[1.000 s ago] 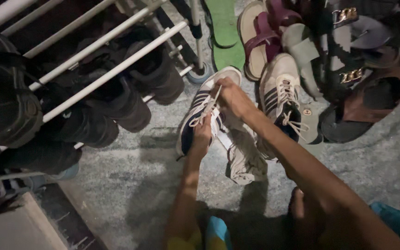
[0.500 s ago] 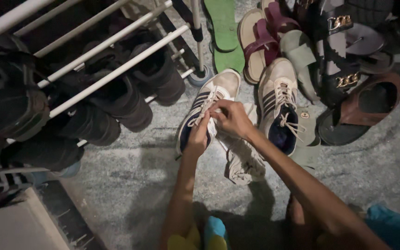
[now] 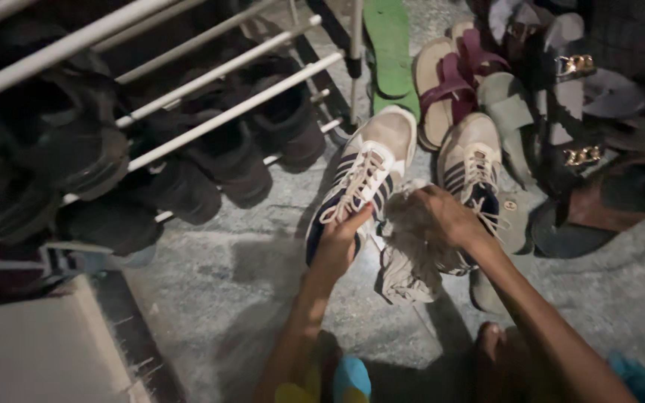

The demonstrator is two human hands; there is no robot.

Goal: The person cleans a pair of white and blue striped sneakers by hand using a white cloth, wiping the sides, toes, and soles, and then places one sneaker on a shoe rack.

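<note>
Left hand [image 3: 337, 242] clamped on sneaker [image 3: 363, 175] heel at 6 o'clock; laces threaded, untied. Right hand [image 3: 442, 218] closed on rag [image 3: 408, 265] at sneaker's 3 o'clock; wiping seemingly unstarted.

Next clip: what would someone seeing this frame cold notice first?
The left hand holding a white, dark-striped sneaker at centre, while the right hand clutches a crumpled grey cloth beside it. At right lies a heap of sandals; at left, a white-railed shoe rack with dark shoes.
</note>
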